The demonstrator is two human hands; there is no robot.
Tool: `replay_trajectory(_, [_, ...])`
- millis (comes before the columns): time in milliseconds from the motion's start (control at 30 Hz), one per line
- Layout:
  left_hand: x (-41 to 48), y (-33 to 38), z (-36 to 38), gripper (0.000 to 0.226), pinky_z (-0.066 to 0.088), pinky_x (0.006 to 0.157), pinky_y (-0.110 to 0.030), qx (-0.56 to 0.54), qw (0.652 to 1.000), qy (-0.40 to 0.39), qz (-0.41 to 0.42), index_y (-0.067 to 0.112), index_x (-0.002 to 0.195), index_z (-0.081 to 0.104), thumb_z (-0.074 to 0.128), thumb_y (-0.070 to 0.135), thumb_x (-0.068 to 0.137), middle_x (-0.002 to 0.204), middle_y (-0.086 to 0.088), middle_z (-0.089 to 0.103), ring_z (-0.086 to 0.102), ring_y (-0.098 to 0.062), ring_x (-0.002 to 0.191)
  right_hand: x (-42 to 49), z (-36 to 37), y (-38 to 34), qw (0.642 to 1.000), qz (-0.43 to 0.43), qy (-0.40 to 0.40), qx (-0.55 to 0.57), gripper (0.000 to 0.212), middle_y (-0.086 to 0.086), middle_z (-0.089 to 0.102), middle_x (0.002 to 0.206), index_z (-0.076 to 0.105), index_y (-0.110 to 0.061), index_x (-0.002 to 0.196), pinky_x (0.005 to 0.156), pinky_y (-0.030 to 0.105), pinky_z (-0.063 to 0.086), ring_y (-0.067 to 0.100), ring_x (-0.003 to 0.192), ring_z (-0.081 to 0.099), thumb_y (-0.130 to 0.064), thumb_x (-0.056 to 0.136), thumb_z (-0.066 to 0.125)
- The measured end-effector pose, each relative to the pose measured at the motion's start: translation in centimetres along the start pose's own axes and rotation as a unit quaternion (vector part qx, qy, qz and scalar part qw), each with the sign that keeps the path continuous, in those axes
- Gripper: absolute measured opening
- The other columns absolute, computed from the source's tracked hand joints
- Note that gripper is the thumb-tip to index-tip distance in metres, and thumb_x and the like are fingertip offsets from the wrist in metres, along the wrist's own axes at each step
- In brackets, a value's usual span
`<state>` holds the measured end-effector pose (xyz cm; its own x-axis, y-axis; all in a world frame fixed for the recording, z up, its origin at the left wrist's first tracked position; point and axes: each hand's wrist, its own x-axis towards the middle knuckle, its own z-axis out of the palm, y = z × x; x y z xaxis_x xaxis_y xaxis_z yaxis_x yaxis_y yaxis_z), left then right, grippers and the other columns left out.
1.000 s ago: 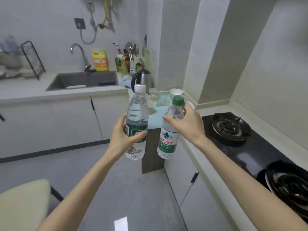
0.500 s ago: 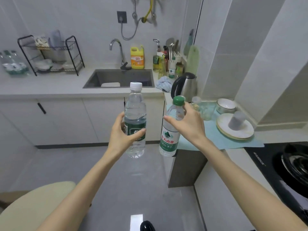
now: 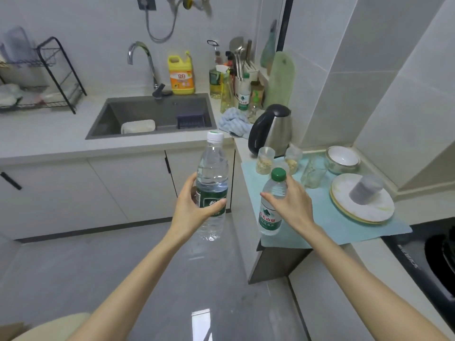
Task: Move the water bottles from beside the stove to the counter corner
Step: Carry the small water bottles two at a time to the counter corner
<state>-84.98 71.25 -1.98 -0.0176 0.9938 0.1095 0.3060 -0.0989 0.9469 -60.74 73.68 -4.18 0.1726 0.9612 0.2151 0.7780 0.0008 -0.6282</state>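
While both bottles are hanging in the air, clear of the counter, the left hand (image 3: 189, 212) is wrapping fingers and thumb round the label of the white-capped water bottle (image 3: 213, 168) above the floor. The right hand (image 3: 295, 205) is pinching the green-capped water bottle (image 3: 269, 219) at its shoulder, over the blue mat's (image 3: 327, 230) near edge. Beyond, glass jars (image 3: 265, 159), an electric kettle (image 3: 273, 130) and a crumpled cloth (image 3: 232, 123) are crowding the corner. A bottle lowered there is probably risking a toppled jar, and the high pinch may be letting it swing.
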Motion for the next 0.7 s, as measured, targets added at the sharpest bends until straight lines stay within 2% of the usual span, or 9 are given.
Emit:
replay_trajectory(100, [1.2, -0.6, 0.9, 0.076, 0.048, 0.091, -0.016, 0.002, 1.000, -0.015, -0.002, 0.023, 0.131, 0.045, 0.085, 0.026, 0.066, 0.121, 0.009, 0.061, 0.059, -0.003, 0.109, 0.7, 0.8, 1.8, 1.000, -0.001, -0.001, -0.020, 0.054, 0.003, 0.063, 0.115, 0.053, -0.016, 0.119, 0.076, 0.031, 0.040, 0.026, 0.107, 0.056, -0.043, 0.077, 0.073])
replay_trajectory(233, [2.6, -1.6, 1.8, 0.077, 0.051, 0.093, -0.024, -0.004, 0.999, -0.035, -0.012, 0.025, 0.131, 0.045, 0.085, 0.026, 0.066, 0.120, 0.009, 0.062, 0.060, -0.004, 0.107, 1.1, 2.3, 4.2, 0.999, 0.029, 0.015, -0.007, 0.059, 0.003, 0.061, 0.120, 0.052, -0.014, 0.123, 0.081, 0.035, 0.045, 0.027, 0.112, 0.055, -0.043, 0.077, 0.074])
replay_trajectory(300, [3.1, -1.9, 2.2, 0.078, 0.050, 0.091, -0.021, -0.001, 0.999, -0.039, -0.018, 0.025, 0.132, 0.045, 0.085, 0.025, 0.066, 0.119, 0.010, 0.062, 0.060, -0.003, 0.107, 1.4, 2.9, 5.0, 0.998, 0.055, 0.034, 0.014, 0.061, 0.002, 0.060, 0.121, 0.050, -0.016, 0.124, 0.082, 0.036, 0.046, 0.026, 0.113, 0.055, -0.045, 0.076, 0.075])
replay_trajectory(400, [3.7, -2.5, 2.7, 0.076, 0.050, 0.088, -0.018, -0.001, 0.999, -0.048, -0.021, 0.028, 0.130, 0.045, 0.085, 0.023, 0.065, 0.117, 0.012, 0.063, 0.061, 0.000, 0.103, 1.5, 3.1, 5.3, 0.991, 0.082, 0.086, 0.055, 0.060, 0.000, 0.054, 0.116, 0.051, -0.014, 0.118, 0.074, 0.029, 0.040, 0.020, 0.104, 0.054, -0.040, 0.072, 0.079])
replay_trajectory(533, [4.0, -3.4, 3.4, 0.078, 0.050, 0.091, -0.024, -0.003, 0.998, -0.054, -0.028, 0.027, 0.131, 0.045, 0.086, 0.026, 0.065, 0.119, 0.009, 0.063, 0.061, -0.005, 0.106, -0.3, 4.7, 5.4, 0.971, 0.127, 0.145, 0.144, 0.071, -0.006, 0.044, 0.115, 0.046, -0.017, 0.122, 0.078, 0.022, 0.042, 0.006, 0.098, 0.048, -0.031, 0.065, 0.086])
replay_trajectory(600, [4.0, -3.6, 3.6, 0.078, 0.050, 0.090, -0.021, -0.004, 0.998, -0.056, -0.032, 0.025, 0.131, 0.045, 0.085, 0.026, 0.065, 0.120, 0.008, 0.063, 0.061, -0.005, 0.107, -1.0, 6.3, 5.6, 0.954, 0.150, 0.168, 0.195, 0.077, -0.006, 0.044, 0.120, 0.041, -0.020, 0.125, 0.084, 0.026, 0.047, 0.013, 0.105, 0.054, -0.028, 0.064, 0.087])
replay_trajectory(700, [3.8, -3.7, 3.8, 0.077, 0.050, 0.085, -0.011, -0.005, 0.998, -0.054, -0.037, 0.023, 0.132, 0.045, 0.085, 0.025, 0.066, 0.119, 0.008, 0.063, 0.061, -0.002, 0.105, -1.4, 7.7, 5.7, 0.941, 0.180, 0.175, 0.229, 0.081, -0.003, 0.045, 0.123, 0.035, -0.014, 0.129, 0.087, 0.029, 0.046, 0.021, 0.110, 0.054, -0.017, 0.067, 0.086])
